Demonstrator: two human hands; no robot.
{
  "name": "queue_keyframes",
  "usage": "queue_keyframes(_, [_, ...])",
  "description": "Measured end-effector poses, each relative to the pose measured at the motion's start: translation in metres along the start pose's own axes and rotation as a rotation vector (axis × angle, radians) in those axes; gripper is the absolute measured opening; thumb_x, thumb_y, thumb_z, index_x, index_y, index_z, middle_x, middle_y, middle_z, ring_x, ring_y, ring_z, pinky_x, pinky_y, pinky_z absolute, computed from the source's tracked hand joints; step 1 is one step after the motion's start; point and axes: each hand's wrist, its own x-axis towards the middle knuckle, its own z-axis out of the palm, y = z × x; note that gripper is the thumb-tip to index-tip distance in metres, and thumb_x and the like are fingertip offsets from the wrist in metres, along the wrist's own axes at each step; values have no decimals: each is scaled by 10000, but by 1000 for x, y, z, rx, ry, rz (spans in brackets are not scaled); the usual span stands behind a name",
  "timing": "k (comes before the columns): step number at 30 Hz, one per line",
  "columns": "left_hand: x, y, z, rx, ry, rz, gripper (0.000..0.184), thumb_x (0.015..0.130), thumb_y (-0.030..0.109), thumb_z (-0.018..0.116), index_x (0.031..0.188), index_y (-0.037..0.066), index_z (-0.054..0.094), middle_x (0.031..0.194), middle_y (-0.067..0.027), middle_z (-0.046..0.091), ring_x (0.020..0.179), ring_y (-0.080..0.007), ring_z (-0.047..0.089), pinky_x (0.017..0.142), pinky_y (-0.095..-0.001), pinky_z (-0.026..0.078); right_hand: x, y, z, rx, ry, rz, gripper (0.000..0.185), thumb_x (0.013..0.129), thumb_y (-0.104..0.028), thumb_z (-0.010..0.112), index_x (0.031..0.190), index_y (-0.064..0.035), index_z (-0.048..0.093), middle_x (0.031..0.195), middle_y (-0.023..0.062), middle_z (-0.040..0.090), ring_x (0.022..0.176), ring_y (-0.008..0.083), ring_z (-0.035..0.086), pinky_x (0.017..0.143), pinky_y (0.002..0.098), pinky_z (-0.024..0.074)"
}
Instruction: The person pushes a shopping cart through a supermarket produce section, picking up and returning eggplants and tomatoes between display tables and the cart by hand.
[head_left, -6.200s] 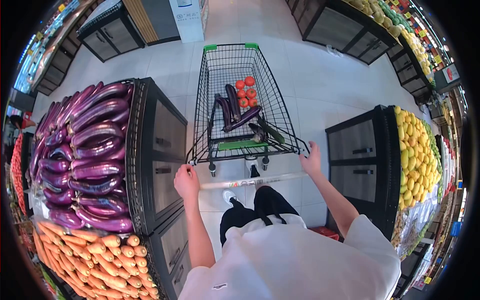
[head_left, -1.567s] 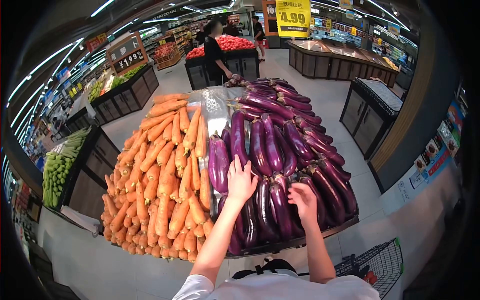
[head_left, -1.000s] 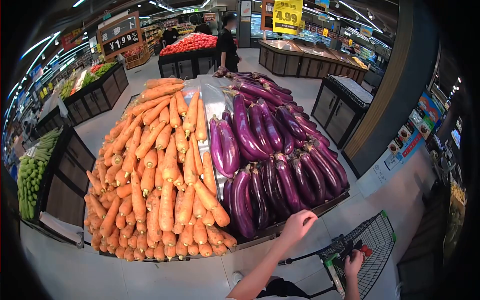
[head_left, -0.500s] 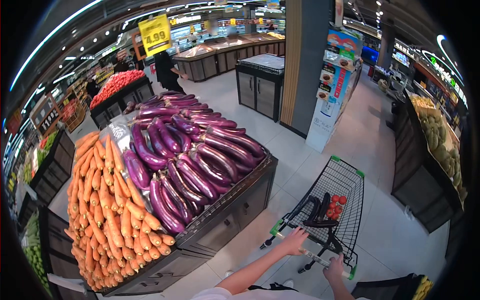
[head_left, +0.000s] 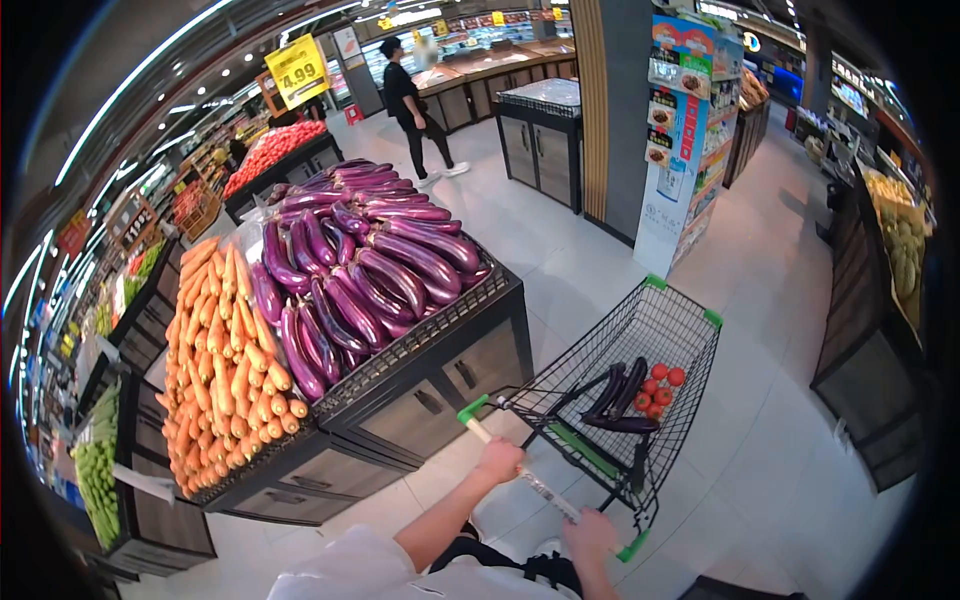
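From my feed I have both bare hands on the shopping cart [head_left: 684,299], whose handle bar [head_left: 545,490] slants across the bottom of the view. My left hand [head_left: 500,460] is curled around the bar toward its left end, fingers folded in with no gap that I can see. My right hand [head_left: 591,535] closes over the bar near the green right end; it is a little blurred, so I cannot pick out each finger. The cart stands at an angle, its left handle end just beside the dark stand [head_left: 430,400]. In the basket I count at least three dark eggplants [head_left: 632,385], two side by side and one lying across their near ends, with a cluster of red tomatoes [head_left: 663,396] just to the right. A long dark shape [head_left: 638,467] near the right handle corner is too unclear for me to name. On the stand, purple eggplants [head_left: 385,280] lie heaped beside carrots [head_left: 225,370]. Beyond them I see a person in black [head_left: 405,100], well apart from the cart, and a display rack [head_left: 678,130] past its far end.
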Motion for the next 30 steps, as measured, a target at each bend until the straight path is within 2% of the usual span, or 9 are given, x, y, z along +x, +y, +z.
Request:
queue_keyframes(7, [16, 17, -19, 42, -58, -93, 148, 724, 259, 720, 848, 182, 742, 809, -47, 716, 858, -254, 697, 815, -388, 468, 36, 24, -8, 12, 8, -95, 336, 725, -415, 753, 824, -97, 711, 834, 89, 716, 822, 327, 699, 743, 466, 552])
queue_keyframes(9, [23, 18, -23, -68, -117, -108, 199, 700, 285, 728, 863, 174, 749, 822, -51, 722, 873, -264, 704, 813, -403, 483, 51, 31, -13, 9, 18, -135, 330, 717, -408, 754, 836, -103, 716, 840, 87, 720, 825, 326, 702, 741, 464, 554])
queue_keyframes(13, [56, -1, -22, -259, -77, -97, 281, 663, 333, 757, 891, 168, 762, 841, -63, 733, 883, -265, 715, 805, -413, 505, 97, 49, -26, -70, 3, -141, 323, 696, -394, 759, 849, -112, 726, 860, 89, 725, 842, 318, 703, 744, 447, 557])
queue_keyframes(15, [82, -15, -32, -123, -238, -249, 327, 641, 360, 785, 896, 156, 774, 866, -77, 745, 883, -267, 724, 795, -409, 521, 125, 55, -35, -78, 29, -170, 326, 692, -397, 762, 852, -114, 728, 867, 88, 727, 851, 314, 702, 747, 440, 558])
queue_keyframes(18, [114, -19, -43, -103, -289, -298, 332, 634, 371, 795, 886, 155, 783, 875, -82, 753, 855, -262, 732, 803, -418, 518, 169, 63, -42, -97, 74, -261, 322, 680, -399, 770, 827, -117, 725, 850, 84, 719, 857, 302, 697, 740, 438, 552])
queue_keyframes(20, [133, -19, -39, -148, -204, -304, 302, 648, 361, 785, 869, 155, 782, 871, -83, 754, 846, -263, 734, 808, -436, 514, 200, 63, -54, -126, 108, -290, 260, 684, -366, 764, 731, -117, 704, 780, 92, 701, 792, 325, 681, 711, 456, 541])
queue_keyframes(21, [142, -19, -38, -189, -129, -314, 273, 661, 351, 775, 851, 155, 782, 867, -84, 755, 836, -263, 735, 814, -455, 510, 215, 64, -61, -135, 111, -294, 260, 684, -366, 764, 731, -117, 704, 780, 92, 701, 792, 325, 681, 711, 456, 541])
queue_keyframes(26, [195, -8, -41, -277, -86, -339, 176, 743, 290, 717, 860, 163, 752, 859, -77, 749, 836, -257, 736, 808, -459, 509, 304, 89, -83, -236, 152, -350, 217, 663, -331, 767, 721, -129, 715, 777, 96, 693, 809, 310, 681, 713, 442, 541])
queue_keyframes(30, [236, 3, -37, -352, 4, -272, 154, 784, 253, 681, 893, 153, 724, 860, -77, 737, 840, -277, 731, 784, -457, 534, 378, 112, -109, -336, 71, -331, 247, 655, -362, 767, 820, -178, 755, 868, 57, 727, 899, 271, 684, 786, 414, 544])
